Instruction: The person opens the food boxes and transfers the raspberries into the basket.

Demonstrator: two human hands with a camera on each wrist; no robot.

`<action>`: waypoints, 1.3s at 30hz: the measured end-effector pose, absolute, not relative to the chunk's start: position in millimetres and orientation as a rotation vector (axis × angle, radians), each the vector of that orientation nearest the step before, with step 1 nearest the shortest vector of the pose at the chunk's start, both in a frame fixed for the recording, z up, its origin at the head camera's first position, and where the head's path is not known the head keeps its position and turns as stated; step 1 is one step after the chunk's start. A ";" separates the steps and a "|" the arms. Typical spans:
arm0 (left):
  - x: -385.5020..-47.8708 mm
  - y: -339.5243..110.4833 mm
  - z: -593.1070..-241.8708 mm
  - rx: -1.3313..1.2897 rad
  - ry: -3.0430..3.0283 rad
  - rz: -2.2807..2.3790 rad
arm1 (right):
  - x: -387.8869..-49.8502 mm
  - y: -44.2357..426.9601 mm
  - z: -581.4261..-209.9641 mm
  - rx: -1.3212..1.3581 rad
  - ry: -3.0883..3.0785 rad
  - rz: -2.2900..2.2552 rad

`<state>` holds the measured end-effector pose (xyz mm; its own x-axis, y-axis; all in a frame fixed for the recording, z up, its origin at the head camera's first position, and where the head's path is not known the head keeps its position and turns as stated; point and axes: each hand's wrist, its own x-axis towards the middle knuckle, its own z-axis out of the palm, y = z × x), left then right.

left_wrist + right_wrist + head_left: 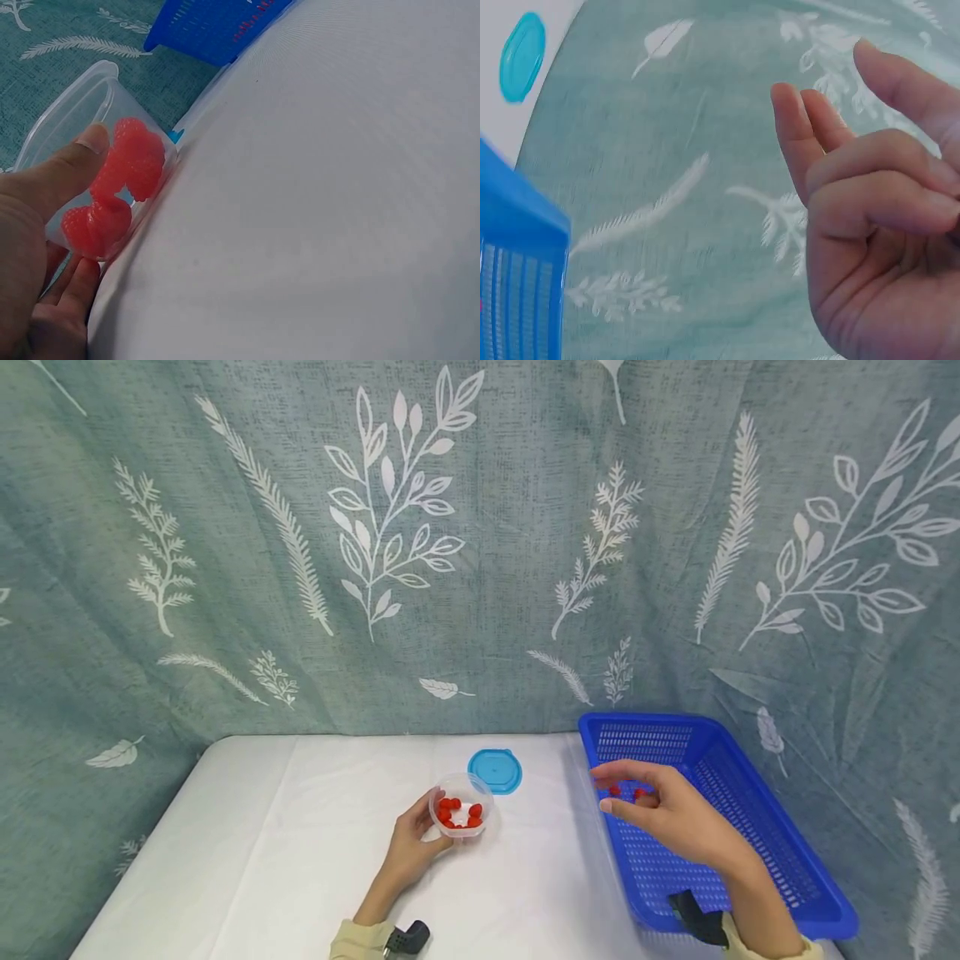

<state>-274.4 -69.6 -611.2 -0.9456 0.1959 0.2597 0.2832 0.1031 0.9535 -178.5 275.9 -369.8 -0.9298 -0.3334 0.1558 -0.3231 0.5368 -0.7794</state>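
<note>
In the head view, my left hand (411, 850) holds a small clear plastic cup (487, 814) on the table, thumb and fingers around its side. Several red raspberries (445, 815) lie in it. The left wrist view shows the thumb against the cup wall and the raspberries (139, 161) through the plastic. My right hand (675, 814) hovers over the blue basket (750, 768), thumb and forefinger apart with nothing seen between them. Some of its other fingers (877, 199) are bent. A few red raspberries (615, 791) show in the basket, partly hidden by the right hand.
A light blue lid (495, 772) lies flat just behind the cup. The white-covered table (300, 843) ends at a green curtain (480, 677) with white leaf prints. The basket stands along the table's right side.
</note>
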 end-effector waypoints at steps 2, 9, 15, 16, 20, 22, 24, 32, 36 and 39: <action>-274.5 -69.9 -611.4 -0.508 -2.264 -2.006 | -170.1 265.1 -373.1 -0.572 2.746 -1.401; -273.1 -69.9 -610.6 -0.507 -2.273 -2.004 | -153.1 227.7 -394.0 -0.221 2.844 -1.326; -273.1 -67.8 -609.0 -0.500 -2.288 -2.022 | -153.1 193.4 -427.6 -0.110 2.934 -1.300; -273.2 -67.6 -609.0 -0.502 -2.286 -2.024 | -154.8 187.4 -435.0 -0.112 2.939 -1.305; -272.9 -67.3 -609.3 -0.518 -2.281 -1.995 | -166.8 167.9 -467.2 -0.179 2.920 -1.366; -272.8 -67.5 -609.3 -0.510 -2.281 -1.985 | -176.1 161.2 -483.4 -0.217 2.900 -1.406; -272.8 -68.0 -609.3 -0.503 -2.282 -1.976 | -185.5 156.3 -497.4 -0.256 2.882 -1.443; -276.2 -69.8 -606.6 -0.528 -2.253 -1.977 | -217.5 142.7 -528.7 -0.408 2.802 -1.652; -276.3 -70.6 -608.8 -0.549 -2.233 -1.989 | -230.7 136.1 -537.8 -0.429 2.758 -1.683; -276.7 -70.5 -610.5 -0.556 -2.209 -2.032 | -240.1 132.0 -543.6 -0.452 2.732 -1.691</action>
<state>-276.7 -70.5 -610.5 -0.9299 0.2041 0.3060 0.3220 0.0494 0.9455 -240.1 132.0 -543.6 -0.9559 -0.1805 0.2317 -0.2879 0.4197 -0.8608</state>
